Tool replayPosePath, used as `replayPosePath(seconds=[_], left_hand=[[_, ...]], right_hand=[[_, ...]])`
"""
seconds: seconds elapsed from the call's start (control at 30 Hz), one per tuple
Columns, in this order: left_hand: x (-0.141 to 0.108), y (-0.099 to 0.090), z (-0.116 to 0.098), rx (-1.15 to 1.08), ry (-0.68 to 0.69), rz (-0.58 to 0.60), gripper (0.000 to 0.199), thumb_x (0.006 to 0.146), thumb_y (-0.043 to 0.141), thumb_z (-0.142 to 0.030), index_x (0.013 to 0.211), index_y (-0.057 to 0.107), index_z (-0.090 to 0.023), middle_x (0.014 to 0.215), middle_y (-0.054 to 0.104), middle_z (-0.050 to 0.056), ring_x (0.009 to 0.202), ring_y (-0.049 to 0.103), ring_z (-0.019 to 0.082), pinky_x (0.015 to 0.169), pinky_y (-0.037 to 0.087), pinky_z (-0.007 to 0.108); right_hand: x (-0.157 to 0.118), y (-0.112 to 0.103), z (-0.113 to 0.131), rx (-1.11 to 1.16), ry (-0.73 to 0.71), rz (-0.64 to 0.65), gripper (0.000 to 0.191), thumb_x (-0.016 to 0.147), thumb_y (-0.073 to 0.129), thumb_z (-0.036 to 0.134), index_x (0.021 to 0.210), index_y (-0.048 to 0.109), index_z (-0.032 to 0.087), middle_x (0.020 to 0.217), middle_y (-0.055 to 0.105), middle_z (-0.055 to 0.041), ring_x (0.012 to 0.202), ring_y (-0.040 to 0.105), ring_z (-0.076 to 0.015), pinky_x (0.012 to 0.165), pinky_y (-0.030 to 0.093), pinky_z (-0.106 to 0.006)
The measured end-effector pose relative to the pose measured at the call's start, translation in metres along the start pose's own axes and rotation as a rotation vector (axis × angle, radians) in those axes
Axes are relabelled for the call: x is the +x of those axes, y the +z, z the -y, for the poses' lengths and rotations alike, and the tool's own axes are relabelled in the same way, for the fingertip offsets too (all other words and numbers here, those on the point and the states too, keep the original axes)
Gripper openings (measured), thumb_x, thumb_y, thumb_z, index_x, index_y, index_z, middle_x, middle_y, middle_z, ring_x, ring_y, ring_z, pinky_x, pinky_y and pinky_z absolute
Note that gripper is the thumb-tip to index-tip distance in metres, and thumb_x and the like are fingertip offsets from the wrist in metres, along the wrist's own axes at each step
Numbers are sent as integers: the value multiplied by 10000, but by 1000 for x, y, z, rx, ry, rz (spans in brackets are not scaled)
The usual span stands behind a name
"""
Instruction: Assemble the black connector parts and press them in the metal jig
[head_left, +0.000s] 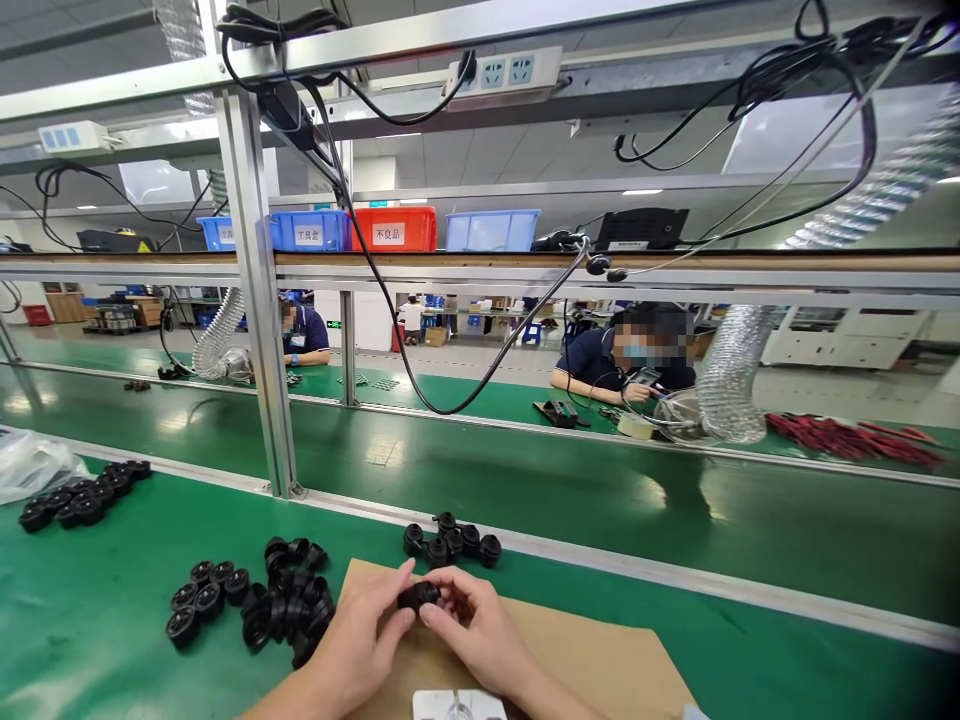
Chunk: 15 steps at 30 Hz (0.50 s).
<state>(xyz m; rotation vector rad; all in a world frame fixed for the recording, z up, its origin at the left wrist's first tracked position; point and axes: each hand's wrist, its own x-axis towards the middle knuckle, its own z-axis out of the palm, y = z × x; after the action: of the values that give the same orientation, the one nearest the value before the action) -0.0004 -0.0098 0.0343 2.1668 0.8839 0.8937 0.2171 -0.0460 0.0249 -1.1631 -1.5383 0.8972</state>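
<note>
My left hand [366, 622] and my right hand [480, 625] are both closed around a small black round part [418, 597], with thumbs and fingertips on its two sides. It is held over a brown cardboard sheet [585, 650]; fingers hide much of its shape. Just beyond my hands sits a group of black capped parts [454, 543] with small knobs on top. To the left of my left hand lies a heap of black elbow-like or cup-shaped pieces [289, 600], and beside it several black round rings [196, 600].
A white fixture [459, 704] sits on the cardboard nearest me. Farther left are more black round parts [86, 492] and a clear plastic bag [37, 465]. A metal post [259, 300] rises from the bench. A black cable [442, 408] hangs ahead. Two people [592, 360] work across the green belt [525, 480].
</note>
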Motion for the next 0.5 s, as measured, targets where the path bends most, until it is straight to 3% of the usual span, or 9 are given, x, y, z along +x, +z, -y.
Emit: replayPosePath(seconds=[0.13,0.2,0.3,0.4,0.5], left_hand=[[2,3,2,31,-53,-35,694,814,759,-110,1443,663,-385,1267,802,41,1212,720,312,1132,546,465],[3,4,2,43,-80,-35,792,748,804,-81,1467,640,-369,1214,801,45,1178,715,318,1118,545,470],[1,4,-5,78,-101,22,862,740,851,-136,1528,573,-349,1300,754,77,1230,675,342,1135,520,486],[-1,-4,-22,187,-46,90,542,820,783,-168,1337,720,-320,1300,745,93,1203,678,344,1066,551,454],[7,-25,-40,391,-7,137,295,903,650,-136,1122,792,-273,1117,783,91,1064,720,306,948,575,390]], right_hand=[[-2,3,2,-17,20,18,270,843,763,385,1042,763,204,740,630,6,656,526,-154,609,431,-275],[-1,4,3,-38,26,0,240,831,760,368,1004,760,202,709,618,14,628,520,-150,589,423,-271],[2,-1,0,-121,22,-107,236,849,736,405,963,750,198,660,596,19,588,519,-154,554,414,-273],[9,-14,-10,-246,5,-232,280,861,725,463,969,746,205,613,561,26,571,525,-171,549,413,-290],[14,-26,-24,-310,28,-280,340,865,717,534,997,741,222,599,560,28,561,539,-192,563,412,-314]])
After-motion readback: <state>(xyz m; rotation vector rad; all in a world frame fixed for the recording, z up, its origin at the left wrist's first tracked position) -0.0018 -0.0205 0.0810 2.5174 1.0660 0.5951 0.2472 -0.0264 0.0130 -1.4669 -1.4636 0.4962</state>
